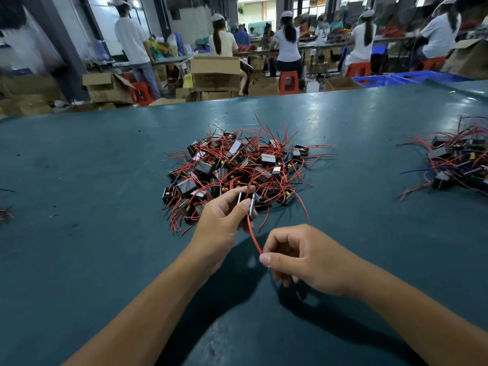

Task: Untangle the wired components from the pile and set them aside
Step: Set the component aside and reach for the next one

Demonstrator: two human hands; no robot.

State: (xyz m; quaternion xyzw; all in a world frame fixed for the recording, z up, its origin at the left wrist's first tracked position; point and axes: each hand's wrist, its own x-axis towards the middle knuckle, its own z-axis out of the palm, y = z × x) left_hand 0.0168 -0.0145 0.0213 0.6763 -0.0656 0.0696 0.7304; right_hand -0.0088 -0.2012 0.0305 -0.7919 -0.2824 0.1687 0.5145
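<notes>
A tangled pile [235, 165] of small black box components with red wires lies in the middle of the teal table [79, 260]. At the pile's near edge my left hand [224, 223] grips one black component [249, 203] between thumb and fingers. A red wire [254, 237] runs from that component down to my right hand [298, 257], which pinches its end between thumb and forefinger. The wire is stretched fairly straight between the two hands. Another red wire arcs from the pile toward the back of my right hand.
A second heap of wired components [456, 159] sits at the table's right edge. A few wire ends [5, 212] show at the far left edge. Beyond the table are cardboard boxes [216, 72], red stools, blue crates and several seated workers.
</notes>
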